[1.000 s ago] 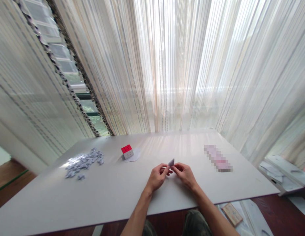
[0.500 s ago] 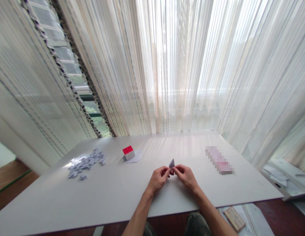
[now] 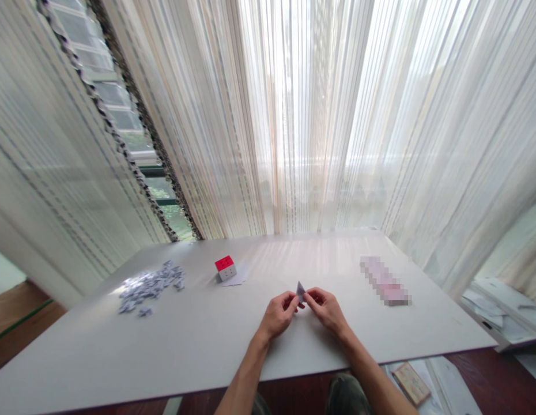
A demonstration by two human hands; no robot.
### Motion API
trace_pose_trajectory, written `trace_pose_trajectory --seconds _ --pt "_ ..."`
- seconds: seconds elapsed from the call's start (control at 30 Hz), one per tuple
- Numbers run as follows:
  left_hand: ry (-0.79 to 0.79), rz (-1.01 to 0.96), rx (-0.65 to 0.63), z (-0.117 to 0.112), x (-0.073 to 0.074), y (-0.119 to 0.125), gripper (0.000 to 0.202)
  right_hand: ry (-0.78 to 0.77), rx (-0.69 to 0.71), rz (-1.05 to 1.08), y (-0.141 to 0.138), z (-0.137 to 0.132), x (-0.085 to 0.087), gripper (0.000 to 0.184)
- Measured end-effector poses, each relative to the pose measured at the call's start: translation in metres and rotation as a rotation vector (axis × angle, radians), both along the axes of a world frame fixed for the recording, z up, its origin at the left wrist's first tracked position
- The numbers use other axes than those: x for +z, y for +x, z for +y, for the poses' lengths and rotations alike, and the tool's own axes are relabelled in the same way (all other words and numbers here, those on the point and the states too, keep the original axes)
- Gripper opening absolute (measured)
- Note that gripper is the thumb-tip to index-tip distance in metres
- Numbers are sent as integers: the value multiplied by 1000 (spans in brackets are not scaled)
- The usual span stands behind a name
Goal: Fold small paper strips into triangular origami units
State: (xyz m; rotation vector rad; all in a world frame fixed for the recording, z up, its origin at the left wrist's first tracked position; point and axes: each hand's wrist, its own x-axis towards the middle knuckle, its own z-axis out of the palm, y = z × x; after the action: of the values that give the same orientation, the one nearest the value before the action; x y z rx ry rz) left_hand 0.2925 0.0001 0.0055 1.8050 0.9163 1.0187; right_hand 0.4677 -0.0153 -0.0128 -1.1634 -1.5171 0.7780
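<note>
Where the head view takes in the desk [image 3: 199,346], left hand [image 3: 277,314] and right hand [image 3: 325,308] meet to the near right of the red-topped cube [image 3: 225,267]. Both pinch one small grey folded piece [image 3: 300,290], paper by its look, thumbs and fingers closed on its base, point upward. Change over the last half second: slight; the point now leans nearer the left hand. Reads as turning or pressing, handling unfinished. Loose heap of grey pieces [image 3: 149,289] left of cube; pale sheets [image 3: 238,276] touching or just beside it, cannot tell. Pink item [image 3: 385,282], pixelated, well right of cube.
</note>
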Motion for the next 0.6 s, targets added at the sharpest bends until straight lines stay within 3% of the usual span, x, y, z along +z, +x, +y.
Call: trace_pose_trajectory --seconds 0.17,0.6 --pt "45 11 71 4 -2 -2 33 3 50 -56 -2 -2 2 29" --pt "9 -20 31 6 -5 -1 30 18 6 -79 -1 -2 6 27"
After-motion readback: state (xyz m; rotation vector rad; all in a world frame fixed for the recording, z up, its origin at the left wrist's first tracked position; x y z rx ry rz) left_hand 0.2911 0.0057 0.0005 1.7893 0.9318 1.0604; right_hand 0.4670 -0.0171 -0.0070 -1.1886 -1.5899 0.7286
